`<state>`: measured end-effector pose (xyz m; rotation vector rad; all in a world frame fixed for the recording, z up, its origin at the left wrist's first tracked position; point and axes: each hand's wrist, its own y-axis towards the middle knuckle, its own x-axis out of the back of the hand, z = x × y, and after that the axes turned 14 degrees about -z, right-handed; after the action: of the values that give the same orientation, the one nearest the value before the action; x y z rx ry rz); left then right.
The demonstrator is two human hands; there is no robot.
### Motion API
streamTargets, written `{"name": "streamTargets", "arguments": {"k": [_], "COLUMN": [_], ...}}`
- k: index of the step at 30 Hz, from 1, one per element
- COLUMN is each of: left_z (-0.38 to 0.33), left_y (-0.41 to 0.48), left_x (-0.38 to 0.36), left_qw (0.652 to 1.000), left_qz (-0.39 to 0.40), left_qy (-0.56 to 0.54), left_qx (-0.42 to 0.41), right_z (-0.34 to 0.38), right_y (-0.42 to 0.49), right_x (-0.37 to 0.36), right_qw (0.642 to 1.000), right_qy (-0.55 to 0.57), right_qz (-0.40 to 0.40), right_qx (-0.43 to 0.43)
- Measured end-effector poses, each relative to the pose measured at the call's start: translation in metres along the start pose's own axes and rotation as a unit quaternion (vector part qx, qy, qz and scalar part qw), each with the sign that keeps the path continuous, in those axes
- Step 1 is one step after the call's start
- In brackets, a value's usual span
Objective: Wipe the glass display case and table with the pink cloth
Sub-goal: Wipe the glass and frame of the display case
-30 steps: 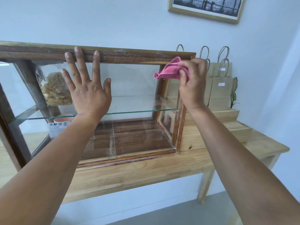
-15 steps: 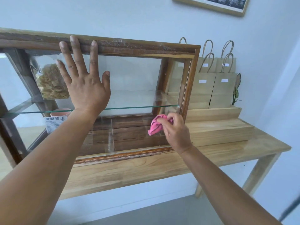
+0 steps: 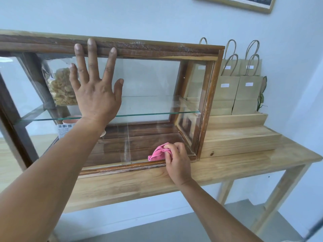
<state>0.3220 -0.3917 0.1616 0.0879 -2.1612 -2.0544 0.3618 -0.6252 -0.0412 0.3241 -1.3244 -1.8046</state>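
One wooden table point(image 3: 227, 172) carries one glass display case point(image 3: 139, 48), its left end cut off at the picture's edge. Five paper bags point(image 3: 246, 95) stand beside it, one seen only through the glass. My left hand point(image 3: 95, 95) lies flat on the front pane, fingers spread, tips on the top rail. My right hand point(image 3: 178, 165) grips the one pink cloth point(image 3: 158, 152), bunched against the pane's lower right corner. Inside, my left hand partly hides one snack packet point(image 3: 63, 86).

Pink cloth point(image 3: 158, 153); dark brown case frame point(image 3: 157, 48); pale wood table point(image 3: 227, 170); tan bags point(image 3: 244, 95).
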Motion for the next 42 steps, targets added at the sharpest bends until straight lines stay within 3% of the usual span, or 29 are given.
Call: {"name": "streamTargets", "arguments": {"k": [4,11,13,15,19,23,26,32,39,42], "left_z": [0.007,0.01,0.011,0.016,0.044,0.082,0.111,0.148,0.165,0.174], "left_y": [0.001,0.005,0.007,0.011,0.02,0.019,0.015,0.01,0.011,0.003], "left_x": [0.005,0.01,0.012,0.015,0.023,0.033,0.042,0.051,0.047,0.043], "left_qw": [1.0,0.999,0.999,0.998,0.995,0.997,0.998,0.999,0.998,0.998], "left_qz": [0.01,0.018,0.025,0.014,-0.071,-0.074,-0.062,0.004,-0.034,-0.033], "left_qy": [0.006,0.021,0.018,0.007,-0.018,-0.012,0.007,0.031,0.019,0.01], "left_qx": [-0.022,-0.037,-0.041,-0.058,-0.062,-0.009,0.019,0.019,-0.04,-0.059], "right_z": [0.038,0.1,0.116,0.13,0.136,0.104,0.08,0.101,0.125,0.133], "right_y": [-0.01,-0.019,-0.016,-0.008,0.036,0.11,0.139,0.118,0.032,0.002], "right_x": [-0.022,-0.053,-0.057,-0.054,-0.016,0.025,0.028,-0.017,-0.064,-0.077], "right_qw": [0.999,0.994,0.991,0.987,0.929,0.897,0.886,0.937,0.986,0.991], "right_qy": [0.036,0.048,0.057,0.102,0.28,0.248,0.204,0.104,0.04,0.037], "right_qz": [0.005,0.083,0.113,0.12,-0.05,-0.233,-0.29,-0.292,-0.154,-0.107], "right_qx": [-0.012,0.054,0.036,-0.034,-0.237,-0.282,-0.299,-0.162,0.043,0.068]}}
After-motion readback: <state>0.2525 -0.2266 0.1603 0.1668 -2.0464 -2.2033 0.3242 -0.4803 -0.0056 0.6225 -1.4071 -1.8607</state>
